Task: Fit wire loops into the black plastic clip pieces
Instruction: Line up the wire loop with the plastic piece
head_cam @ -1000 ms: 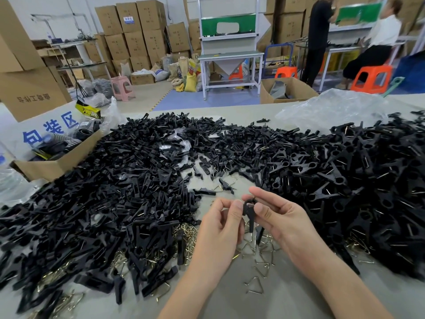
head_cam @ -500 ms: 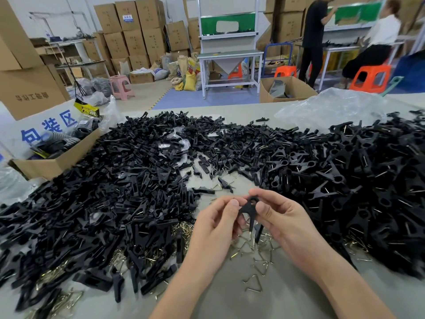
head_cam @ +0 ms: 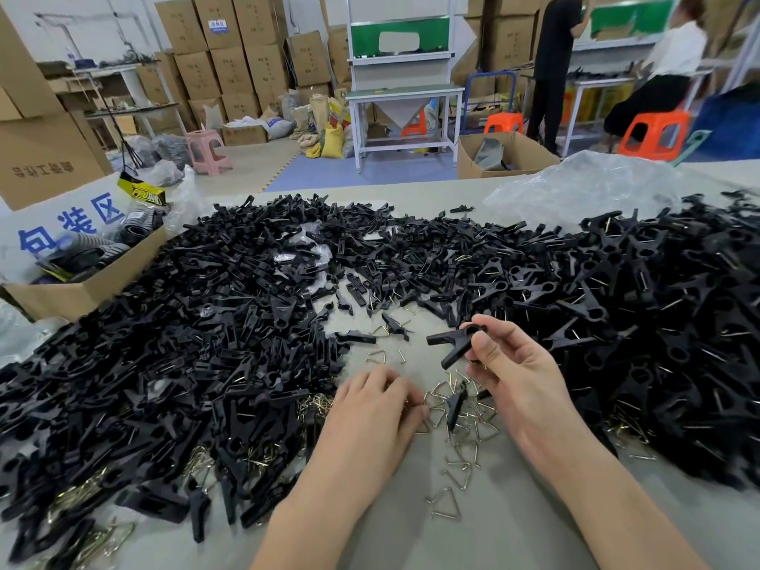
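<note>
- I am watching the right hand [head_cam: 518,376] pinching a black plastic clip [head_cam: 449,337] between thumb and forefinger, just above the grey table [head_cam: 473,540]; its two flat tapered legs are forking leftward and down-left; its head is hiding under the thumb
- the left hand [head_cam: 370,409] is lying palm down, fingertips curling onto thin bent wire loops [head_cam: 482,430]; I cannot tell whether it is gripping one
- matte clip pieces [head_cam: 185,343] are heaping on both sides; the right heap is running off frame

Heaps of black clip pieces [head_cam: 197,347] cover the worktop [head_cam: 411,532]. Bent wire loops [head_cam: 462,450] lie scattered between them. One splayed black clip [head_cam: 454,343] is raised above the loops.
</note>
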A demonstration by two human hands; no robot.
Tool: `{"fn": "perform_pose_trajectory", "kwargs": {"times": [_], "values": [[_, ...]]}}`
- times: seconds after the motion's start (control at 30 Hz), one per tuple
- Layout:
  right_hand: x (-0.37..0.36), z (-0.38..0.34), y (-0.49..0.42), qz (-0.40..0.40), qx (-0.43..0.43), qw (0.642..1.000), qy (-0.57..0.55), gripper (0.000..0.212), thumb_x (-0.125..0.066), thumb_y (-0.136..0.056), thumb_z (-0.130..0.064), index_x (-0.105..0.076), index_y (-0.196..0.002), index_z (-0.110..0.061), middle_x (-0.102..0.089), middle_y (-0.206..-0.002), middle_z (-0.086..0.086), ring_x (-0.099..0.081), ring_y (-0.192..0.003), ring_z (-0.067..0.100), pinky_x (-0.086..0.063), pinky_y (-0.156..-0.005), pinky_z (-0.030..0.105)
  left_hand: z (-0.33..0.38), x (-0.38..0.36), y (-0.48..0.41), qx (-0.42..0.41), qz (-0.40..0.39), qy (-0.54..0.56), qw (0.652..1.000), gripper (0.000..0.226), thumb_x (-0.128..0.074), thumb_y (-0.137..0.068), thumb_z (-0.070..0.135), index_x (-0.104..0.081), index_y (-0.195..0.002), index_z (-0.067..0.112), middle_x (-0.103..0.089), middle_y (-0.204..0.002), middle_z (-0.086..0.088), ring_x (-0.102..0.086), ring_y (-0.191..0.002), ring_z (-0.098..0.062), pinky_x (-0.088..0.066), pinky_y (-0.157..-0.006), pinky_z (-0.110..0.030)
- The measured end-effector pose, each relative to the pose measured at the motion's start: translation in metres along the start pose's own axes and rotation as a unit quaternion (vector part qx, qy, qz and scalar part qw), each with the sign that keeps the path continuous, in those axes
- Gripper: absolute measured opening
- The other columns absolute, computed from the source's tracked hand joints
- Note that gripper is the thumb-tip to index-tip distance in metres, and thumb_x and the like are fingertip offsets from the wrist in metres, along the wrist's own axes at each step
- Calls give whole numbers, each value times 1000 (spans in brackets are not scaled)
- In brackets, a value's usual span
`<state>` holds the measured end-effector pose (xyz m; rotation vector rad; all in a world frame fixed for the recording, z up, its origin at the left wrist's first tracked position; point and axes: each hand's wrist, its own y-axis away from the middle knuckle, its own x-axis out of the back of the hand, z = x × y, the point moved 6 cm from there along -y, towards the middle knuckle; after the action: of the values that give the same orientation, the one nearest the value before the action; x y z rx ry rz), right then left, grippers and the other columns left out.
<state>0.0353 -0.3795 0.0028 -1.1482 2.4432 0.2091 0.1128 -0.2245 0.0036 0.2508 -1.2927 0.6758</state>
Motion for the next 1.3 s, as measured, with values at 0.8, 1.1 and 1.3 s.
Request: {"fn": "perform_pose_trajectory", "kwargs": {"times": [0.8,1.1,1.3], "values": [[-3,-1,2,-16,1,1000,-14,28,-81,-65,-33,-81,-93,-28,-72,-84,-5,-69,-74,6,-58,-70,20,-11,11,-1,104,137,267,948,22,-45,-100,48,-53,-87,32,-70,-80,14,-64,-75,-4,-50,-70,-28],[-10,2,4,-55,-22,996,-62,26,-82,-64,-24,-81,-89,-21,-75,-99,8,-73,-88,16,-59,-77,22,-9,5,-4,161,102,545,816,29,-44,-107,15,-69,-105,28,-56,-65,11,-56,-56,-13,-49,-53,-27],[-9,3,3,-41,-29,996,-70,20,-78,-68,-19,-81,-88,-20,-75,-100,13,-73,-82,16,-59,-74,24,-10,2,-7,166,97,559,807,26,-59,-100,11,-65,-117,30,-68,-75,6,-60,-71,-9,-53,-72,-28]]}}
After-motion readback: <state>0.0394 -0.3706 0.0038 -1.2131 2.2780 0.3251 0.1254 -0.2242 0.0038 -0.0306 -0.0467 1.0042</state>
